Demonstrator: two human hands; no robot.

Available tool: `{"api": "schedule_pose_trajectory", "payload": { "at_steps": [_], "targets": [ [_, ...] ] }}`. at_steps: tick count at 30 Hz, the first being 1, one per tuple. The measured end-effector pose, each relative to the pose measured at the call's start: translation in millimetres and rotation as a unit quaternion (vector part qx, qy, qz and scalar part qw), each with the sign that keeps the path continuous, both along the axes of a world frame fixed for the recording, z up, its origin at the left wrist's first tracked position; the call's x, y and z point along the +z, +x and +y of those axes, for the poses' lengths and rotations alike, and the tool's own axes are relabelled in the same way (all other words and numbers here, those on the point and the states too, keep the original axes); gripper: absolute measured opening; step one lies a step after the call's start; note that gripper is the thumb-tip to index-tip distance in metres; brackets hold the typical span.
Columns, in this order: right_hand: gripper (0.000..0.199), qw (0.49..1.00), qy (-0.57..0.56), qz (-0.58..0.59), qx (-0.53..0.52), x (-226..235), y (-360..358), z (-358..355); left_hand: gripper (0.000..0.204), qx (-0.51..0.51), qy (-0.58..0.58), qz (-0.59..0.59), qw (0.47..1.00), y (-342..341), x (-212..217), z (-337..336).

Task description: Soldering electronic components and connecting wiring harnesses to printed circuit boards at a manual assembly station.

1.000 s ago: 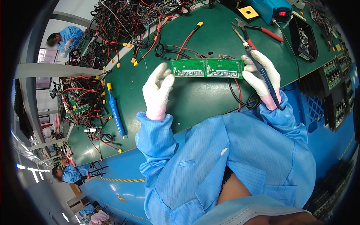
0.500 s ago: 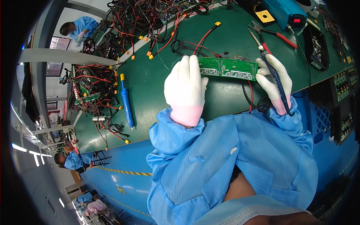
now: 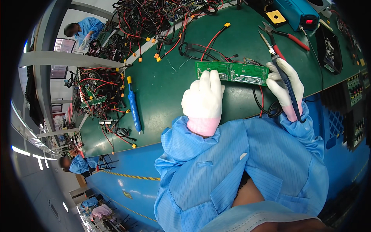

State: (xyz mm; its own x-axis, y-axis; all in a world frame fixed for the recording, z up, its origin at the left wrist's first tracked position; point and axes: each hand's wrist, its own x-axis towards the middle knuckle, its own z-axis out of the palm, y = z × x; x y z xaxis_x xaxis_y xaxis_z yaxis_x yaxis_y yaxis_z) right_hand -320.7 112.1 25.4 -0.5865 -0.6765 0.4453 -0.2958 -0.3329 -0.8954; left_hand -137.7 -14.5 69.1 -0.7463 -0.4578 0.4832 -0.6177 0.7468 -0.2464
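Observation:
A long green circuit board with wires behind it lies across the bench in front of me. My left hand, in a white glove with a pink cuff, rests its outstretched fingertips on the board's near side, left of the middle. At the right end of the board is my right hand, gloved alike, its fingertips against or just beside the board's edge. That hand is closed round a dark-handled soldering iron, whose metal tip points up and away from the board.
Red-handled pliers, a blue soldering station, a yellow sponge and a black parts tray stand at the far right. To the left lie a blue desoldering pump and wired boards. Tangled cables fill the back.
My left hand has slid right and nearer to me along the board, uncovering its left end. My right hand still holds the soldering iron. The whole view has shifted slightly.

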Motion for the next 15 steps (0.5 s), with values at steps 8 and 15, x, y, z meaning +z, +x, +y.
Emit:
{"api": "schedule_pose_trajectory", "payload": {
  "at_steps": [8, 15],
  "targets": [
    [0.057, 1.0, 0.016, -0.004, -0.009, 4.2, 3.8, 1.5, 0.04, -0.024, 0.004, 0.0, 1.0, -2.9, 0.6, 8.2],
    [0.057, 1.0, 0.019, -0.005, -0.003, 1.8, 2.0, 3.2, 0.039, -0.026, 0.004, 0.0, 1.0, -3.5, 0.6, 7.7]
  ]
}}
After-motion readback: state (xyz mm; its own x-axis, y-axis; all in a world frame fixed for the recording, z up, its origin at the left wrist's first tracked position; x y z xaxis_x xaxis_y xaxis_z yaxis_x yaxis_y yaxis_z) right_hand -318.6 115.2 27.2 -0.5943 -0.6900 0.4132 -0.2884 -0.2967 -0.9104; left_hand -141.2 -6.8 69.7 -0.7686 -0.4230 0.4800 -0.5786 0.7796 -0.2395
